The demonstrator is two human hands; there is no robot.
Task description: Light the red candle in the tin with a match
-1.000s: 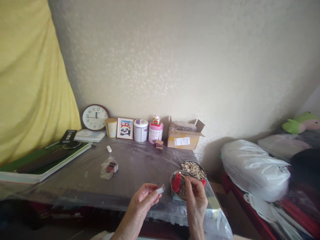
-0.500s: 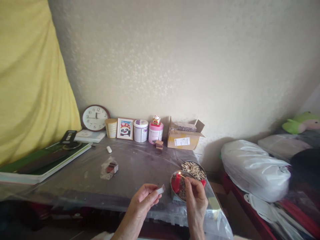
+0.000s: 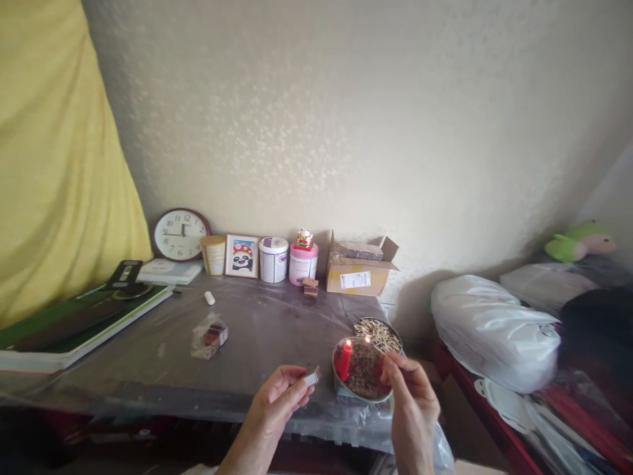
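My left hand [image 3: 284, 396] is closed on a small matchbox [image 3: 311, 378], held above the table's front edge. In my right hand [image 3: 413, 402] a thin lit match [image 3: 374, 349] is pinched, its flame pointing left over a round bowl [image 3: 364, 399] of brown grainy matter. A red candle [image 3: 345, 361] stands upright at the bowl's left side with a flame on its wick. Something red at the bowl's right side is mostly hidden behind my right fingers. Just behind the bowl sits a round tin heaped with matchsticks [image 3: 380, 333].
Small matchboxes in clear wrap [image 3: 214, 335] lie on the plastic-covered table [image 3: 267, 330]. Along the wall stand a clock [image 3: 181, 235], a framed panda picture [image 3: 242, 256], canisters [image 3: 273, 259] and an open cardboard box [image 3: 356, 274]. White plastic bags [image 3: 494, 330] are at the right.
My right hand has moved right with the lit match, away from the left candle, which now burns by itself. My left hand stays nearly still. The view has shifted slightly.
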